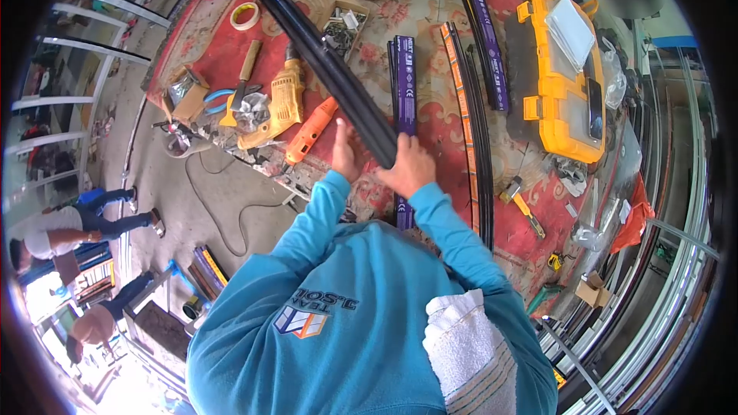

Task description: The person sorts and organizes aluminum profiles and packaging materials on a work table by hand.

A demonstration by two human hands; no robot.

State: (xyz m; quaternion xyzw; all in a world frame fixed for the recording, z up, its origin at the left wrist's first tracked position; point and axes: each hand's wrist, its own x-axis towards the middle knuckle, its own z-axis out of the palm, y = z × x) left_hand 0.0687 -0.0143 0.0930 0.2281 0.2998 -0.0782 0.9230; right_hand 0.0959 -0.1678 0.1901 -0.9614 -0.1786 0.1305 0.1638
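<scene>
A long black profile (327, 69) lies slantwise over the table, its near end at my hands. My right hand (410, 165) is wrapped round that near end. Just left of the profile is my left hand (345, 152), fingers apart and pointing forward, with nothing held in it. An orange power tool (311, 131) and a yellow drill (285, 96) lie to the left of the profile. Partly under my right hand runs a purple-labelled strip (405, 84). Further right are an orange-labelled black bundle (470, 131) and another purple-labelled bundle (484, 38).
A yellow case (550, 107) stands on the right of the patterned table (430, 0). Tape (244, 16), a hammer (247, 69) and a parts box (346, 27) are at the left. A yellow-handled tool (527, 212) lies near right. Two people stand beyond the left side.
</scene>
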